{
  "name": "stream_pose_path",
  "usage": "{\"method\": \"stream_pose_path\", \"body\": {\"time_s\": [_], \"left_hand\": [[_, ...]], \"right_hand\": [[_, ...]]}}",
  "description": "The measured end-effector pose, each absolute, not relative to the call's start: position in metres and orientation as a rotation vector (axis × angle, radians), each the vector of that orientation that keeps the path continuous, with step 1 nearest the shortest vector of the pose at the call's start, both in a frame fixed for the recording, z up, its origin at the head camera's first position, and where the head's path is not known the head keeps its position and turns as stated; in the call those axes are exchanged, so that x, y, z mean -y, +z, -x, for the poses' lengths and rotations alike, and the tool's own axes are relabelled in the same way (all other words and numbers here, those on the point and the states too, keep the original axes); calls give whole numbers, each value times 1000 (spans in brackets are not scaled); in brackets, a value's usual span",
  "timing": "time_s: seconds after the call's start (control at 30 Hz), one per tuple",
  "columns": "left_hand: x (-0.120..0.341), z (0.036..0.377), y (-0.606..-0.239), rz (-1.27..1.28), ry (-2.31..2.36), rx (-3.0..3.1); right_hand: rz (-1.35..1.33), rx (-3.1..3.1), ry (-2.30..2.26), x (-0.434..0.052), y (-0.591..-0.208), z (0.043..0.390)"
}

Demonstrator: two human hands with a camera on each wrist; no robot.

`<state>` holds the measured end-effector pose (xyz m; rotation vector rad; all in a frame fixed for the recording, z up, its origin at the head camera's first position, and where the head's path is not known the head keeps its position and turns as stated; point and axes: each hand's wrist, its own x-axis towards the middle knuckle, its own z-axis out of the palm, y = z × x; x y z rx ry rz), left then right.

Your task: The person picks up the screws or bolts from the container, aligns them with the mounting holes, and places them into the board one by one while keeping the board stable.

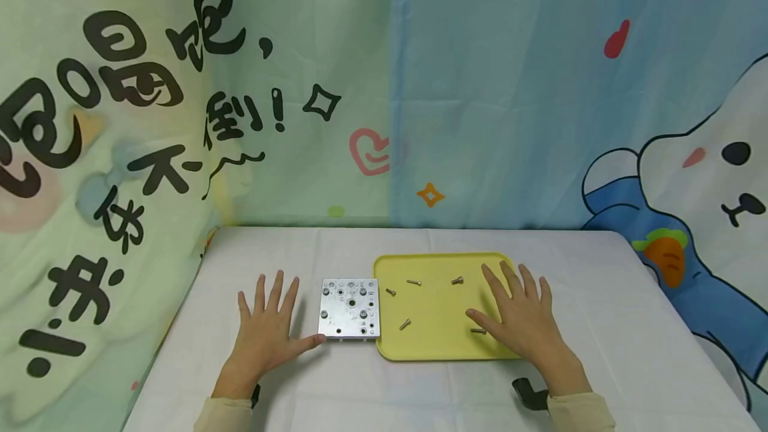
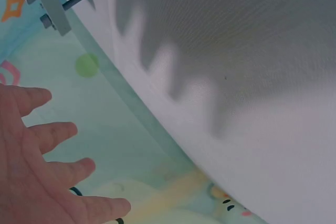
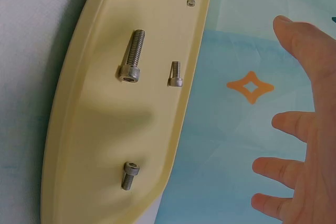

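The metal block sits just left of centre on the surface, its right edge overlapping the rim of the yellow tray from my view; socket-head screws stand in its holes, and from my left wrist I see screw shanks poking out past its other face. My left hand is spread wide with nothing in it; its thumb reaches the block's near left corner, though I cannot tell whether it touches. My right hand is spread too, likewise without a grip, over the tray's right side; 5 loose screws show there, well apart, differing in size, 1 of them just beside my thumb.

I judge this a pause between grips, with both hands free; handling a screw would call for a thumb-and-finger pinch at its head, while my left hand steadies the block. My right hand covers part of the tray and could hide something; the tray's raised rim may hinder low fingers. A dark wrist device sits at my right cuff; behind everything hangs a printed curtain.
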<state>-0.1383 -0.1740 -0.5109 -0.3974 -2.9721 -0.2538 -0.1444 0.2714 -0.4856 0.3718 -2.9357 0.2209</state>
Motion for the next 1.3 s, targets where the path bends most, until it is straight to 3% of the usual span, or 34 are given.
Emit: {"method": "stream_pose_path", "body": {"time_s": [1.0, 1.3], "left_hand": [[156, 161, -521, 626, -619, 3027], [149, 163, -522, 550, -815, 3156]], "right_hand": [[-511, 2932, 444, -272, -492, 180], [-564, 3014, 640, -270, -498, 202]]}}
